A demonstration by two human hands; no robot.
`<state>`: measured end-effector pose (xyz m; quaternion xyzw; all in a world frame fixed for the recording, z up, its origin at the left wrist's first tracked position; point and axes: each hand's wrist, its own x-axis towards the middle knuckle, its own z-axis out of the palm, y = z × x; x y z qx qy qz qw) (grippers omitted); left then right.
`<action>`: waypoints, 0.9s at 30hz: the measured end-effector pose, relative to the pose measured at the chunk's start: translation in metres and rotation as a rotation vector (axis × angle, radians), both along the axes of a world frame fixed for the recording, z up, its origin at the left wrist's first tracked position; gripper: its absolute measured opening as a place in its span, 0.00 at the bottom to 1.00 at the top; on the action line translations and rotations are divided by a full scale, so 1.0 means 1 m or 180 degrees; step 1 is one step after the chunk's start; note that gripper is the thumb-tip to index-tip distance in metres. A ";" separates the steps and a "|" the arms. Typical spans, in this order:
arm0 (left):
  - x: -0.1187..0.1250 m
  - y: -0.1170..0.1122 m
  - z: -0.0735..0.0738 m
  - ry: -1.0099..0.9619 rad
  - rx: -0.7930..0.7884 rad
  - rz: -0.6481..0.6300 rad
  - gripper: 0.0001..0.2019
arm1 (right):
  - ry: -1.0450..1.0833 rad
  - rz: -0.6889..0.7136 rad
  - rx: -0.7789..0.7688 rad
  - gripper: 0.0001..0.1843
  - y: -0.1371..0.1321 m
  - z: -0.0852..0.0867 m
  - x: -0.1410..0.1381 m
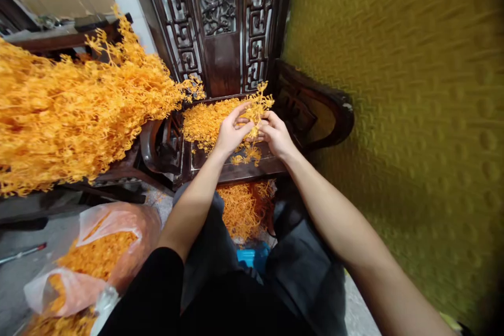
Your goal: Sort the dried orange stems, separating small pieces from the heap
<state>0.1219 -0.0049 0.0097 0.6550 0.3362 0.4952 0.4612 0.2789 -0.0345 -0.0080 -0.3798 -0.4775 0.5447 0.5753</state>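
Note:
Between my two hands is a branched orange-yellow plastic sprig [260,101], raised over the seat of a dark carved wooden chair [271,166]. The fingers of my left hand [233,134] are curled in at its left side. My right hand [276,135] pinches it low on the right, thumb and fingertips together. Left of the sprig, a pile of small orange pieces [208,121] covers much of the seat. One loose yellow-orange piece [249,155] lies near the seat's front edge, below my hands.
A large heap of orange sprigs [79,110] rests on furniture at the left. On the floor, a plastic bag [136,220] holds more pieces. Orange stems [242,212] lie below the seat, near a blue plastic object [252,257]. An olive-yellow textured surface [409,115] rises close on the right.

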 end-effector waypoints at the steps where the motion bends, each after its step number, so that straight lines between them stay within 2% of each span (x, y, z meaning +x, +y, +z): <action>1: 0.000 -0.003 0.001 0.0110 0.0055 -0.0055 0.31 | 0.0044 -0.0013 0.0002 0.22 -0.001 -0.001 0.001; 4: -0.005 -0.012 0.005 0.0491 0.0408 -0.0119 0.34 | 0.0071 -0.0039 0.0058 0.20 -0.001 -0.005 0.002; 7: -0.011 -0.021 0.005 0.0817 0.0587 -0.0038 0.39 | -0.0108 -0.0196 0.0358 0.22 -0.001 -0.006 -0.002; 11: -0.022 -0.035 -0.003 0.1034 0.0246 -0.0005 0.45 | -0.0094 -0.0396 0.0405 0.26 -0.004 0.003 -0.010; 15: -0.037 -0.052 -0.009 0.1215 -0.0017 -0.0016 0.40 | 0.0176 -0.0120 -0.0037 0.28 -0.014 0.021 -0.014; 19: -0.043 -0.069 -0.010 0.0453 -0.0462 0.0171 0.40 | 0.0399 0.0433 -0.0278 0.27 -0.023 0.032 -0.022; 22: -0.048 -0.076 -0.008 -0.0213 -0.0500 0.0341 0.35 | 0.0271 0.0697 -0.0283 0.27 -0.029 0.031 -0.039; 25: -0.060 -0.077 -0.001 -0.0420 -0.0340 0.0835 0.27 | 0.0165 0.0839 -0.0213 0.26 -0.034 0.027 -0.062; 27: -0.071 -0.076 0.006 -0.0435 -0.0411 0.1107 0.23 | 0.0300 0.0749 -0.0178 0.25 -0.036 0.027 -0.073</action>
